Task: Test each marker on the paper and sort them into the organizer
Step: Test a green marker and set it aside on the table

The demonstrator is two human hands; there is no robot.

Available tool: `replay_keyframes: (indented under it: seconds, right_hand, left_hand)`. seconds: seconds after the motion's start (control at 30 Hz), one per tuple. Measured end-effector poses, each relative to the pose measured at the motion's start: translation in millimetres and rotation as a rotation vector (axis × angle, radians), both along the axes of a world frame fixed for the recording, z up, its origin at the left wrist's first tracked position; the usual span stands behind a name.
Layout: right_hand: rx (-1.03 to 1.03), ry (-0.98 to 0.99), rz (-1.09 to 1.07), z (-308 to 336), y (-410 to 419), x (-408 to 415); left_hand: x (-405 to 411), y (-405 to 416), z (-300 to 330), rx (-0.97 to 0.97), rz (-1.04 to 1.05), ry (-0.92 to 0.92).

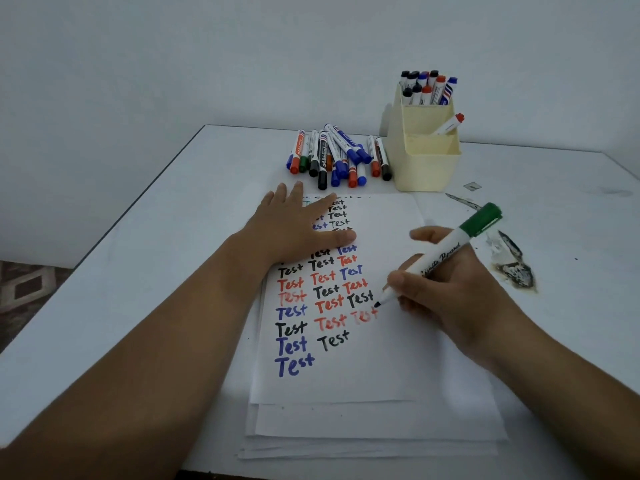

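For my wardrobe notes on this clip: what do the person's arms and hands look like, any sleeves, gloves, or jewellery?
Both arms are bare from the frame's lower edge to the fingertips; no sleeves reach into view. The left hand and right hand wear no gloves, and no rings, watch, bracelets or other markings are visible on either wrist or forearm.

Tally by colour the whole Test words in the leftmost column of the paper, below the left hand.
Black Test words: 2
Red Test words: 2
Blue Test words: 3
Total: 7
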State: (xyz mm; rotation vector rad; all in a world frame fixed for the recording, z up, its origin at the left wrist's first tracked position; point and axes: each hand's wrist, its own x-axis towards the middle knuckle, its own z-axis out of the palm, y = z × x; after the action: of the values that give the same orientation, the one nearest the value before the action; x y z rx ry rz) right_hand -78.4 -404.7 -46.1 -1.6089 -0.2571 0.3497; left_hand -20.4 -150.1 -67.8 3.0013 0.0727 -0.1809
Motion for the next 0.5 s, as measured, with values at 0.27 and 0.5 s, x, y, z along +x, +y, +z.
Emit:
replay_keyframes:
  seconds: [0.27, 0.5]
  right_hand:
    - [-0.067, 0.015, 0.223, 18.7, 9.4, 55.1]
    - [0.105, 0.128, 0.262, 2.0, 8.4, 72.6]
  left_hand:
    - [-5.6, -4.7, 15.8, -0.239, 0.115, -0.129]
    - [-9.5, -4.5, 20.6, -0.16, -0.181, -0.677]
